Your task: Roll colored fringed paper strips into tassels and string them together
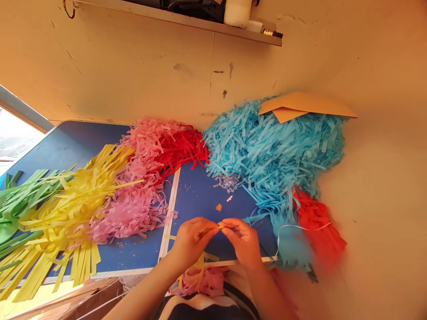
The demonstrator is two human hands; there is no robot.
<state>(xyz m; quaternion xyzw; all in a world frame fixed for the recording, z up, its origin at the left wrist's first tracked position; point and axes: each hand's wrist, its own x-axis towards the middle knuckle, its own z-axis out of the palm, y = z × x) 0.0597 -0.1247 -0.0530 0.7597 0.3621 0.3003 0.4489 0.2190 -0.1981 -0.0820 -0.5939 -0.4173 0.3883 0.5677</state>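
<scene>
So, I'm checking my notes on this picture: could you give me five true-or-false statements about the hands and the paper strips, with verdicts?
1. The left hand and right hand meet at a small yellow piece. True.
2. The light-blue pile lies left of the yellow strips in the picture. False: it lies to their right.
3. An orange-tan sheet rests on top of the light-blue pile. True.
4. The green strips lie between the yellow strips and the hands. False: they lie at the far left, beyond the yellow strips.
5. A small orange scrap lies on the blue table. True.
</scene>
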